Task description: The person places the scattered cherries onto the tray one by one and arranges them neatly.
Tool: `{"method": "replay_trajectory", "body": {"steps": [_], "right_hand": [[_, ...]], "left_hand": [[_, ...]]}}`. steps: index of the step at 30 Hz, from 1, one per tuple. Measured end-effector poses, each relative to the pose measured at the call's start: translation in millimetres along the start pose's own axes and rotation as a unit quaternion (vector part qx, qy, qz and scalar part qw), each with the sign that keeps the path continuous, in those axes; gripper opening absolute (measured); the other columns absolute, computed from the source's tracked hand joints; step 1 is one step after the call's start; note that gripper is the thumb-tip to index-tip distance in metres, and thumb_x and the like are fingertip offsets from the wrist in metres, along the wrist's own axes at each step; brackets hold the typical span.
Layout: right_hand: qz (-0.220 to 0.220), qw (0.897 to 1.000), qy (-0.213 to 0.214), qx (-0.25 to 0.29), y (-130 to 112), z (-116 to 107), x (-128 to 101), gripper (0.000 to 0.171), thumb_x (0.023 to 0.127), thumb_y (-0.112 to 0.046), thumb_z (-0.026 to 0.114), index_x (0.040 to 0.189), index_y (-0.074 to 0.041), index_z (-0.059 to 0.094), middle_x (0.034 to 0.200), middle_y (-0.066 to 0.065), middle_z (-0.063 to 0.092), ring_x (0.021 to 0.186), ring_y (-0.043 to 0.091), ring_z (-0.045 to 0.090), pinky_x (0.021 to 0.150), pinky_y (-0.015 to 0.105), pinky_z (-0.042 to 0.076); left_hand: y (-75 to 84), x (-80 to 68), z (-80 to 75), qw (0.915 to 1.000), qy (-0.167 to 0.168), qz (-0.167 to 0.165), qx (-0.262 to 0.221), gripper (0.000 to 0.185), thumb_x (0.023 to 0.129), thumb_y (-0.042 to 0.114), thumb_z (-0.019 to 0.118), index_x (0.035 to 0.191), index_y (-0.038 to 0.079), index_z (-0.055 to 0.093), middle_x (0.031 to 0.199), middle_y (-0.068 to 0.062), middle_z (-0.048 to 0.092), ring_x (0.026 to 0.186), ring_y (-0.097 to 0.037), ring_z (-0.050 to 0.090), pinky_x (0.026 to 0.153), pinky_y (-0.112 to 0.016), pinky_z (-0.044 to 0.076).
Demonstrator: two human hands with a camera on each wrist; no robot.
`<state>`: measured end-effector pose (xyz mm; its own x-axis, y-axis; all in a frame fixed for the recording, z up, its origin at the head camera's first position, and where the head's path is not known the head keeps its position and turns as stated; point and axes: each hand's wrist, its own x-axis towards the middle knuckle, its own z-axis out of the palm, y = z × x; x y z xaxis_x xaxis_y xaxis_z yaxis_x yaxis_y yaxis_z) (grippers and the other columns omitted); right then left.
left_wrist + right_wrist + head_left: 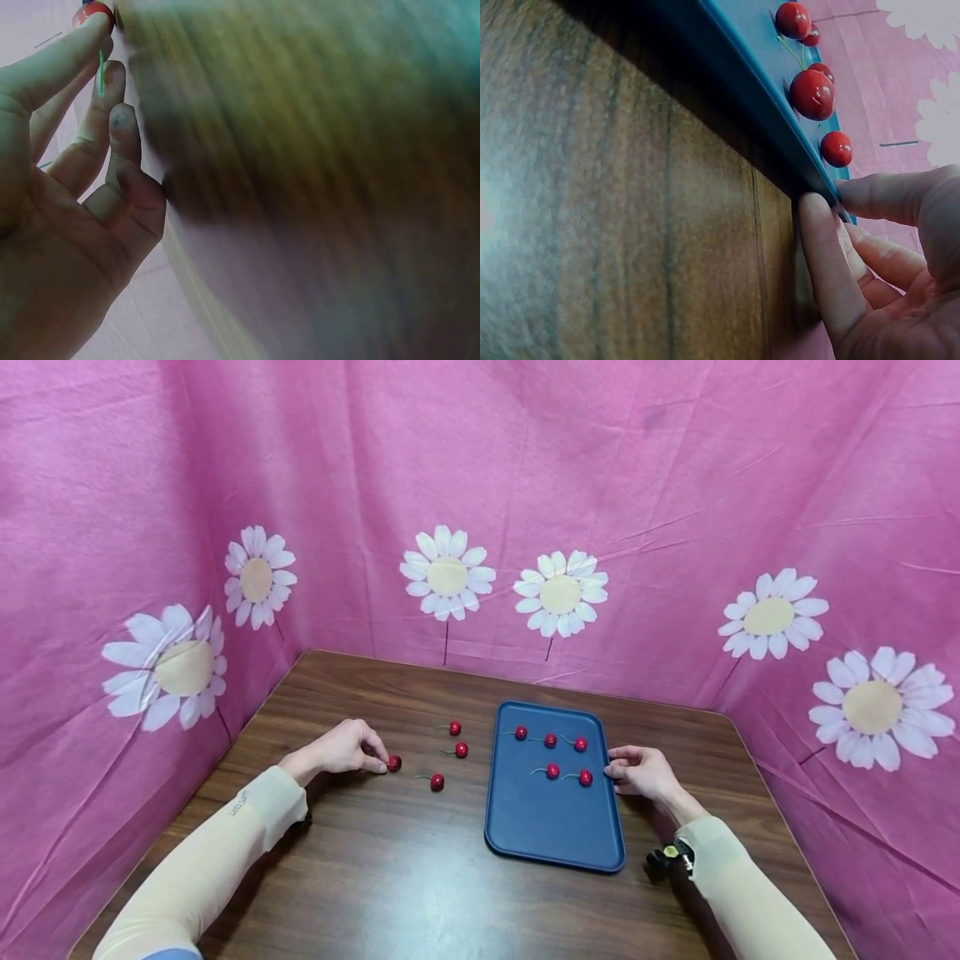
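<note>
At the left of the table my left hand [349, 748] pinches a red cherry [393, 763] between thumb and fingertips. In the left wrist view that cherry [94, 15] shows at the top, its green stem [101, 73] pointing back toward the palm. My right hand [643, 773] grips the right rim of a dark blue tray [551, 827], thumb and index finger on either side of the rim in the right wrist view. Several stemmed cherries lie on the tray's far half, among them one cherry [812, 94] near the rim.
Between my left hand and the tray, three more cherries rest on the brown wooden table [360, 868]: a far cherry [455, 727], a middle cherry [461, 749] and a near cherry [437, 782]. A pink curtain [337, 485] with white daisies surrounds the table's back and sides.
</note>
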<state>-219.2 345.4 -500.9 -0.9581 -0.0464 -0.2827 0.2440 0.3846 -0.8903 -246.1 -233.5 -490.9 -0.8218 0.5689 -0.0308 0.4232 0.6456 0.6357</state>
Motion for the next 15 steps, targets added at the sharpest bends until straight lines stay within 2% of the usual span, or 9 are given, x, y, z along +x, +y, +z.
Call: {"method": "replay_trajectory", "body": {"steps": [6,10,15], "right_hand": [[-0.004,1.0,-0.003,0.006,2.7,0.0,0.9,0.053,0.102,0.002,0.075,0.147,0.022,0.054,0.088,-0.008,0.077,0.079,0.003,0.073,0.07,0.028,0.068],[-0.004,1.0,0.0,0.004,2.1,0.4,1.3,0.053,0.102,0.002,0.075,0.147,0.021,0.055,0.088,-0.008,0.077,0.078,0.003,0.073,0.07,0.028,0.068],[-0.007,1.0,0.0,0.003,2.5,0.1,2.1,0.053,0.102,0.002,0.075,0.147,0.022,0.055,0.089,-0.007,0.078,0.077,0.003,0.073,0.069,0.028,0.068]], "left_hand": [[0.1,0.5,1.8,0.9999,0.003,0.004,0.009,0.007,0.091,0.013,0.092,0.09,0.02,0.091,0.082,0.008,0.082,0.069,0.001,0.062,0.069,-0.02,0.053],[0.6,0.3,1.7,0.9999,0.001,-0.005,-0.011,0.008,0.093,0.012,0.09,0.09,0.02,0.09,0.08,0.007,0.081,0.063,-0.001,0.064,0.068,-0.021,0.055],[1.9,1.3,1.7,0.9993,0.005,-0.012,-0.034,0.006,0.098,0.016,0.087,0.093,0.02,0.089,0.08,0.007,0.08,0.061,-0.003,0.064,0.073,-0.022,0.054]]}}
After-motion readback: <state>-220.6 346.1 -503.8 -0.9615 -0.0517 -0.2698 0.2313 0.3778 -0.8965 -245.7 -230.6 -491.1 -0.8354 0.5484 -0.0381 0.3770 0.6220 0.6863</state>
